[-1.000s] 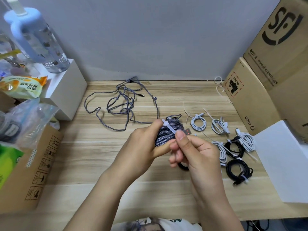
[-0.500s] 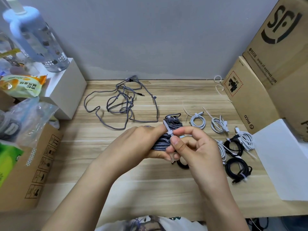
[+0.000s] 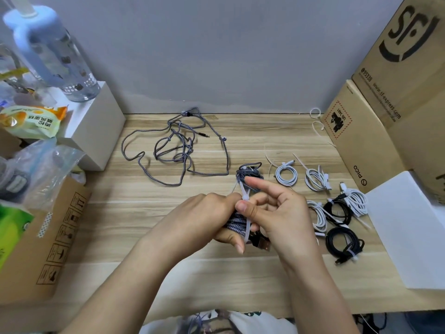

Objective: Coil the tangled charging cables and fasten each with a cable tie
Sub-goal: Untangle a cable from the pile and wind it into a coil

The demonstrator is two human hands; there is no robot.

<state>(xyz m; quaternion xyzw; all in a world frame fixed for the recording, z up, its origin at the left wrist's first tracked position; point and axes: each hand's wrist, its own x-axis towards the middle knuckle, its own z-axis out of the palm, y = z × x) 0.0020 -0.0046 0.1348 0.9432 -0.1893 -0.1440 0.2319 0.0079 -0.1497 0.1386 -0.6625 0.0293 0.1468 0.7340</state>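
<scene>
Gripping a coiled grey braided cable [image 3: 237, 222] above the middle of the wooden desk [image 3: 120, 237], the left hand [image 3: 199, 222] is closed around the bundle. A white cable tie [image 3: 245, 206] runs across the coil, its locking head near the top and its loose end trailing down past the left thumb. The right hand [image 3: 281, 213] pinches the tie between thumb and a curled finger, with the index finger stuck out straight (pointing away from the person). A metal plug [image 3: 261, 244] pokes out beneath the bundle.

Just behind the hands lies another grey coil [image 3: 250, 173], already tied. To the right sit bundled white cables [image 3: 286, 174] and black cables [image 3: 344, 244], each fastened with a tie. Farther back, towards the wall, a grey tangled cable [image 3: 178, 150] sprawls loose on the desk.

Cardboard boxes [image 3: 385, 104] stand at the right edge, and a white box [image 3: 96, 126] carrying a clear water bottle [image 3: 55, 54] stands at the left.
</scene>
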